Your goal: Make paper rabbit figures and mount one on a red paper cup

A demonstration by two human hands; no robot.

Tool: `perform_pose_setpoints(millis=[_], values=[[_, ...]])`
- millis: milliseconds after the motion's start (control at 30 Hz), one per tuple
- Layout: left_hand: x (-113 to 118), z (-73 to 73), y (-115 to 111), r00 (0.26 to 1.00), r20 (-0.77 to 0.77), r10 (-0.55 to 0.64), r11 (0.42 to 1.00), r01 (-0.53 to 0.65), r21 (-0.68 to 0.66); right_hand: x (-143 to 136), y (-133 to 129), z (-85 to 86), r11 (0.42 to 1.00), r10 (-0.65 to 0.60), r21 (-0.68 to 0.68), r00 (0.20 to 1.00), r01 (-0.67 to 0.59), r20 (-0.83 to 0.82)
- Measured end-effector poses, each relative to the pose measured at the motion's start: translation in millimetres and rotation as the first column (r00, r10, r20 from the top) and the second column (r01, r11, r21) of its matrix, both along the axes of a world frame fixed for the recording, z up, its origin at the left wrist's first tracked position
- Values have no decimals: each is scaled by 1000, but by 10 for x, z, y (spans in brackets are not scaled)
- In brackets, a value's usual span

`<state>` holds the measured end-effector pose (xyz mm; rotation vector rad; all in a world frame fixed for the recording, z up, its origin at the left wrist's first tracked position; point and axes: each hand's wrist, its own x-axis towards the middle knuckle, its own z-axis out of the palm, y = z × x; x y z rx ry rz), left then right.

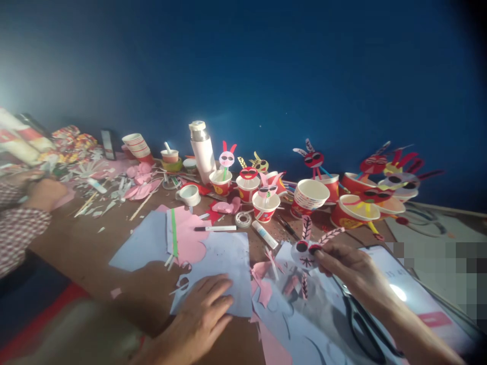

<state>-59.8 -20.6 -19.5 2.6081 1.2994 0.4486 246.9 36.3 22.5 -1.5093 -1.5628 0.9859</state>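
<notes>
The paper rabbit face (304, 252), a pale disc with dark sunglasses and two striped ears sticking up, sits just above the counter (87, 243) near the middle of the view, pinched at its right edge by the right hand (352, 268), whose grip is closed on it between thumb and fingertips. It looks feather-light, thin and floppy; the glued ears and a dangling striped strip below would likely bend or tear off if pulled, so the disc's rim seems the safest place to hold. The left hand (201, 309) lies flat, fingers spread and grasping nothing, pressing down a pale blue paper sheet (224, 258). Under the right wrist lie black scissors (359, 322), and beside them a tablet (414, 299) glows. Pink paper scraps (262, 289) litter the space between the hands. Just beyond are a marker (215, 228), a glue stick (265, 234) and a tape roll (243, 219), then a crowded row of paper cups (310, 195) topped with finished faces, and a white bottle (203, 152). At far left, another person's hand (43, 192) in a checked sleeve rests among cuttings.
</notes>
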Motion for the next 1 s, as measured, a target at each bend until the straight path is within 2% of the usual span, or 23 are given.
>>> perform_pose_setpoints(millis=[133, 233, 300, 333, 367, 400, 467, 500, 567, 600, 633, 667, 700, 733, 767, 800, 833, 867, 900, 933, 1000], values=[[62, -110, -38, 997, 80, 8, 995, -16, 100, -41, -16, -16, 1000, -19, -10, 1000, 19, -17], [89, -220, -77, 976, 218, -24, 986, -13, 164, -59, -18, -16, 1000, -10, -22, 1000, 9, -28], [86, -238, -100, 935, 350, 51, 990, -93, 103, -55, -10, -17, 1000, -9, -19, 1000, 8, -18], [75, -220, -104, 899, 415, 144, 985, -168, 23, -47, -2, -19, 1000, -7, -16, 1000, 6, -12], [59, -184, -100, 843, 468, 266, 963, -256, -86, -35, 6, -22, 1000, 1, -12, 1000, -1, -9], [38, -132, -83, 765, 499, 407, 914, -348, -211, -20, 15, -25, 1000, 11, -10, 1000, -11, -6], [-11, -11, -19, 545, 529, 650, 760, -466, -453, 7, 28, -30, 999, 34, -6, 999, -34, -7], [-33, 46, 23, 438, 562, 701, 712, -467, -525, 16, 31, -30, 999, 42, -5, 999, -42, -12], [-62, 120, 97, 215, 666, 714, 690, -373, -620, 14, 28, -24, 999, 31, -10, 999, -31, -26], [-66, 134, 118, 146, 690, 709, 692, -331, -641, 4, 24, -19, 1000, 15, -16, 999, -16, -33], [-64, 132, 125, 128, 701, 702, 699, -312, -643, -10, 18, -13, 1000, 1, -25, 999, -2, -41], [-54, 120, 118, 175, 698, 695, 710, -325, -625, -24, 14, -8, 999, -9, -35, 999, 7, -47], [-38, 101, 100, 278, 687, 671, 736, -361, -573, -35, 11, -3, 999, -14, -44, 998, 12, -53], [-18, 81, 77, 426, 660, 619, 783, -392, -482, -40, 11, 0, 999, -15, -49, 998, 12, -62], [6, 65, 53, 586, 616, 527, 850, -388, -357, -35, 15, 2, 999, -18, -50, 997, 15, -72], [32, 56, 35, 737, 550, 393, 920, -324, -223, -21, 21, 4, 999, -24, -47, 996, 20, -82], [57, 56, 25, 851, 468, 238, 971, -211, -111, 4, 31, 7, 999, -31, -45, 995, 27, -91], [77, 64, 25, 914, 394, 96, 995, -89, -35, 37, 41, 12, 998, -42, -40, 994, 38, -101], [92, 80, 35, 941, 338, -19, 1000, 18, 6, 76, 52, 20, 998, -55, -35, 992, 51, -113], [100, 101, 51, 948, 304, -89, 996, 88, 17, 117, 63, 30, 997, -68, -31, 990, 65, -127], [92, 149, 90, 950, 288, -121, 992, 128, -6, 192, 81, 52, 995, -102, -23, 981, 100, -163]])
